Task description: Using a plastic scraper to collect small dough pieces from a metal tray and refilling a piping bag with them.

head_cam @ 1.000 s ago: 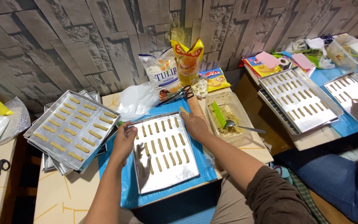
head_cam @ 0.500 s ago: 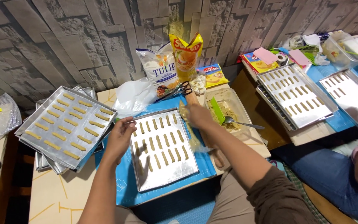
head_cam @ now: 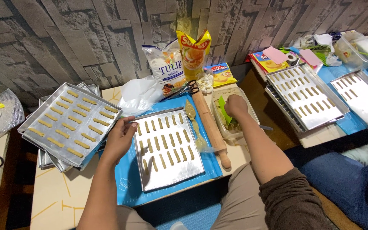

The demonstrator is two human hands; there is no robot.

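Our left hand [head_cam: 118, 140] rests open-fingered on the left edge of the baking tray [head_cam: 167, 149] of dough sticks; our right hand [head_cam: 235, 106] reaches into the dough tub [head_cam: 218, 123] by the mat's right edge, grip hidden. We should steady the tray and pinch off small, even portions.

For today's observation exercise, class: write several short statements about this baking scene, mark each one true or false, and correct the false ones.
1. The left hand rests on the left edge of the shiny rectangular metal tray of dough sticks. True.
2. The right hand is holding the black-handled scissors. False: it reaches into the clear plastic tub; the scissors lie untouched near the bags.
3. The wooden rolling pin lies to the right of that tray. True.
4. The blue mat under the tray is red. False: it is blue.
5. The stacked metal trays at the left stand bare. False: the top one carries rows of dough sticks.
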